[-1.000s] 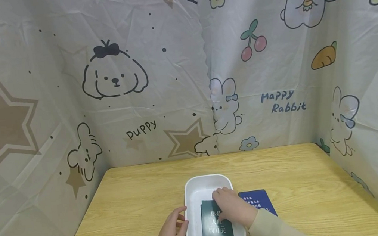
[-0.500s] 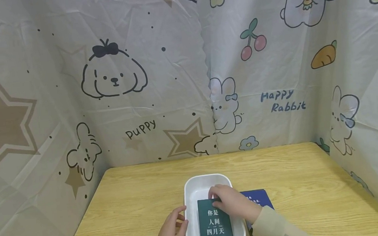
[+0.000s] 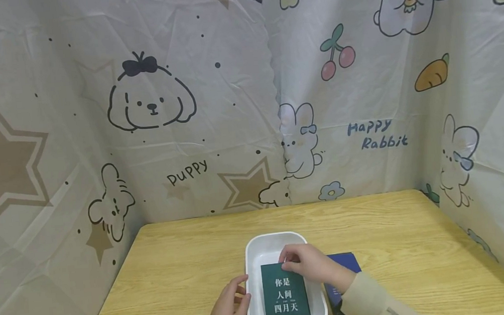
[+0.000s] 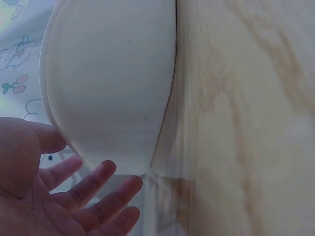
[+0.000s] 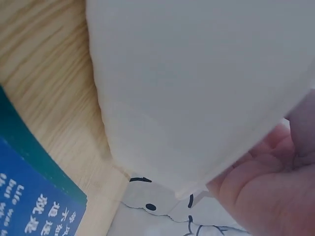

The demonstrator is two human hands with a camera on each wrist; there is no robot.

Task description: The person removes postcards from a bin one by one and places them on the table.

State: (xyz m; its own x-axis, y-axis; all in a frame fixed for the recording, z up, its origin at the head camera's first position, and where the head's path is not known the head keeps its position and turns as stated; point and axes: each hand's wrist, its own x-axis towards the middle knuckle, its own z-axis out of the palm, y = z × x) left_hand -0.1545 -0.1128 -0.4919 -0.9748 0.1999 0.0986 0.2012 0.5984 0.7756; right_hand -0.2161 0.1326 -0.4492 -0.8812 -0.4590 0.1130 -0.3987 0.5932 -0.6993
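A white tray (image 3: pixel 253 257) stands at the near middle of the table. Inside it is a dark green notebook (image 3: pixel 285 297) with white Chinese characters on its cover. My right hand (image 3: pixel 311 262) reaches over the tray's right side and pinches the notebook's top edge between thumb and fingers. In the right wrist view the tray wall hides the notebook and most of those fingers. My left hand (image 3: pixel 229 304) is at the tray's left side, thumb and fingertips by the rim, fingers loosely spread (image 4: pixel 83 196).
Right of the tray lies a blue notebook (image 3: pixel 344 262) with white writing, partly under my right forearm. A green layer (image 5: pixel 44 157) shows beneath it in the right wrist view. Wood-grain table (image 3: pixel 189 263) extends on both sides. Printed curtains (image 3: pixel 231 129) enclose the back and sides.
My right hand has shifted slightly from over the notebook to its top edge. The green notebook has moved a little left and up and its cover now faces the head camera more squarely. My left hand stays put.
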